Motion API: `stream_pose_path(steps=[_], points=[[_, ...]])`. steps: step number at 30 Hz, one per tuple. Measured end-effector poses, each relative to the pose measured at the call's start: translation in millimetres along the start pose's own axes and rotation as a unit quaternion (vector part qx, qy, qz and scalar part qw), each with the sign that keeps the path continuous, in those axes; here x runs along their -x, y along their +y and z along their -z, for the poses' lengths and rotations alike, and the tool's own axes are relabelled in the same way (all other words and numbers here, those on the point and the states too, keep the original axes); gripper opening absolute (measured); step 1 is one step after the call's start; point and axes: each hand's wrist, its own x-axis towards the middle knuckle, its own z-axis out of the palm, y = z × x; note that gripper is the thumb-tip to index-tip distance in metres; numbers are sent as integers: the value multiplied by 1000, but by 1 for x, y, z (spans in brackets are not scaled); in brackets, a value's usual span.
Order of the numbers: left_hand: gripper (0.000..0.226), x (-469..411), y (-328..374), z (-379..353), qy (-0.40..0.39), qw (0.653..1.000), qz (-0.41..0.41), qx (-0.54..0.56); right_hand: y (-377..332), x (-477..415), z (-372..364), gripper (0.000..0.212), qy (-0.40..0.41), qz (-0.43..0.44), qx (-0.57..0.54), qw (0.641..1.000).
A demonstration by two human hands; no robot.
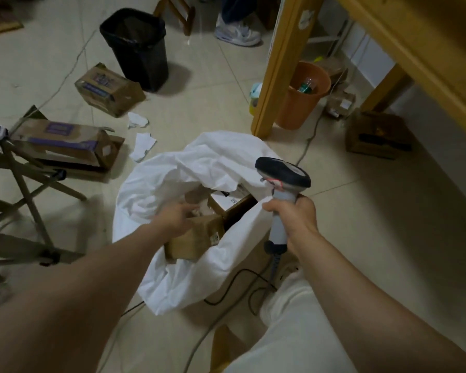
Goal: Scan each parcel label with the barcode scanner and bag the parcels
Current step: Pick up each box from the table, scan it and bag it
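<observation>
The white bag (199,162) lies open on the floor (361,224), but its mouth is partly filled by a brown box (197,238) and a labelled box (230,201), with the left hand (178,216) in the gap over them. The right hand (293,219) holds the scanner (283,173) at the mouth's right edge, and a black cable (242,275) loops on the floor just in front. The floor is bare to the right, while a table leg (275,76) and orange bucket (301,103) stand behind, and a wooden folding frame (24,189) and long box (62,141) crowd the left.
</observation>
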Motion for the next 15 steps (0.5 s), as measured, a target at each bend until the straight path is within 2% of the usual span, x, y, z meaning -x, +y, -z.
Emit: stream_pose_path(steps=[3, 5, 7, 12, 15], points=[[34, -7, 9, -30, -107, 985, -90, -105, 3, -2, 1, 34, -11, 1, -16, 1000], [33, -11, 17, -44, -135, 972, -96, -168, 3, -7, 5, 35, -15, 6, -27, 1000], [39, -15, 27, -47, -122, 968, -65, -209, 5, -11, 12, 35, -13, -3, -15, 1000], [46, -33, 72, -25, -18, 987, -39, -157, 20, -4, 36, 40, -6, -101, -48, 994], [54, -34, 118, -12, 14, 986, -60, -152, 22, 12, 55, 23, 0, -111, -143, 983]])
